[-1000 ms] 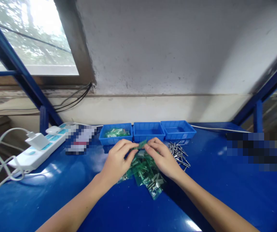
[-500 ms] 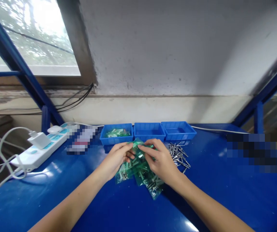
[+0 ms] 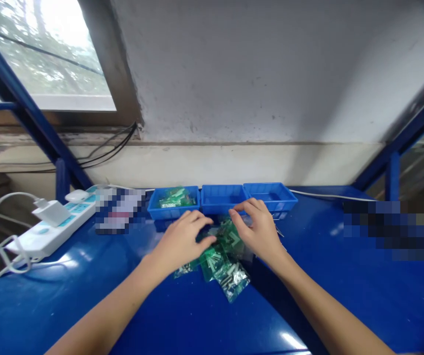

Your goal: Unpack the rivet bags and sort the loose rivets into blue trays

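Several clear green plastic bags (image 3: 214, 261) with small light and metal pieces inside lie in an overlapping pile on the blue table (image 3: 175, 320). Over the left side of the pile is my left hand (image 3: 188, 236), fingers apart and curved, holding nothing I can see. My right hand (image 3: 258, 227) hovers at the pile's right side, thumb and fingers apart, also with nothing visible in it. Whether the fingertips touch the bags I cannot tell. Behind my right hand, the metal rods (image 3: 277, 228) are mostly hidden.
Along the wall stand three blue bins: the left bin (image 3: 173, 213) holds green bags, beside a middle bin (image 3: 221, 195) and a right bin (image 3: 271, 195). A white power strip (image 3: 54, 229) with cables lies at left, near a blurred-out item (image 3: 121, 209).
Both hands have let go of the green bag they were pinching and have spread apart. That bag appears to be down on the pile now. The view has shifted slightly.
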Motion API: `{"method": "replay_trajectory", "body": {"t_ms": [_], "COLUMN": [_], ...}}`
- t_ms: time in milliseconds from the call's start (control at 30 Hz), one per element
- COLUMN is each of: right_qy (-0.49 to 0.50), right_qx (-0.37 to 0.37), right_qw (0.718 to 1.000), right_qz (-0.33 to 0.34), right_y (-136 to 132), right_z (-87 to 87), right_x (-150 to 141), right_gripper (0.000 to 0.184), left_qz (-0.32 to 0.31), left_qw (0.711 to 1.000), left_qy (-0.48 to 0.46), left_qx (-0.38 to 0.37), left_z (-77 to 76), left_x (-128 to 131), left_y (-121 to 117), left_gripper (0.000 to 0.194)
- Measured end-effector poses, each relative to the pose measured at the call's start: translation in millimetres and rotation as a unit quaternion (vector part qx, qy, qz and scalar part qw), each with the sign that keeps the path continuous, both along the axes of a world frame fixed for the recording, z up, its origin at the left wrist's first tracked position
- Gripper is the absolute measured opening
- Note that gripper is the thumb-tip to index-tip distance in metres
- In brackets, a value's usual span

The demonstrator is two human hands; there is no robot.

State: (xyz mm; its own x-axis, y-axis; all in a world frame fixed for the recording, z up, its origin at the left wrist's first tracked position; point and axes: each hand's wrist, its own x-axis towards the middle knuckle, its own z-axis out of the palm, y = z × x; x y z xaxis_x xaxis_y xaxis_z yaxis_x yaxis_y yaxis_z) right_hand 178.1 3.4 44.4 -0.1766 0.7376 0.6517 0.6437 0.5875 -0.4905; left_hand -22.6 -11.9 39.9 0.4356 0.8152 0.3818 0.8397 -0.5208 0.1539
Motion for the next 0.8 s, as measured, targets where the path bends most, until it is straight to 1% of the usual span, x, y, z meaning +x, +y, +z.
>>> {"method": "replay_trajectory", "body": {"t_ms": [67, 100, 167, 267, 333, 367, 467, 500, 600, 667, 700, 733, 800], "right_qy": [-0.021, -0.029, -0.027, 0.021, 0.061, 0.077, 0.100, 0.102, 0.093, 0.088, 0.090, 0.094, 0.121], "right_qx": [-0.027, -0.043, -0.084, -0.179, -0.230, -0.242, -0.253, -0.255, -0.258, -0.260, -0.263, -0.267, -0.285], "right_qw": [0.999, 0.998, 0.995, 0.980, 0.967, 0.963, 0.959, 0.958, 0.958, 0.957, 0.956, 0.955, 0.947], "right_qz": [0.013, 0.023, 0.047, 0.086, 0.091, 0.088, 0.078, 0.079, 0.087, 0.092, 0.092, 0.091, 0.088], "right_y": [-1, -2, -4, -5, -3, -1, 1, 1, -2, -3, -4, -3, -3], "right_z": [0.0, 0.2, 0.5, 0.1, -0.8, -1.3, -2.6, -2.8, -3.1, -3.4, -3.6, -3.8, -3.9], "right_x": [-1, -2, -5, -8, -8, -8, -8, -9, -12, -13, -14, -14, -14], "right_gripper": [0.021, 0.022, 0.022, 0.027, 0.030, 0.031, 0.033, 0.033, 0.033, 0.033, 0.034, 0.036, 0.040], "left_qz": [-0.019, -0.015, -0.001, 0.029, 0.036, 0.035, 0.042, 0.048, 0.072, 0.087, 0.081, 0.062, -0.007], "left_qw": [0.999, 0.999, 0.999, 0.999, 0.999, 0.999, 0.999, 0.998, 0.996, 0.996, 0.997, 0.997, 0.987], "left_qy": [0.031, 0.043, 0.049, 0.013, -0.005, -0.006, 0.020, 0.031, 0.045, 0.025, -0.002, -0.039, -0.128], "left_qx": [-0.021, -0.019, -0.017, -0.021, -0.018, -0.017, -0.027, -0.031, -0.029, -0.010, 0.009, 0.034, 0.093], "left_z": [-9.9, -12.3, -13.3, -11.1, -11.5, -12.8, -19.0, -20.9, -22.3, -19.8, -18.2, -16.7, -14.8], "left_x": [13, 17, 20, 17, 14, 13, 16, 17, 19, 17, 14, 11, 5], "left_y": [-5, -5, -3, 1, 3, 4, 8, 10, 11, 8, 5, 3, -2], "left_gripper": [0.016, 0.010, 0.011, 0.014, 0.013, 0.017, 0.033, 0.033, 0.022, 0.022, 0.023, 0.023, 0.025]}}
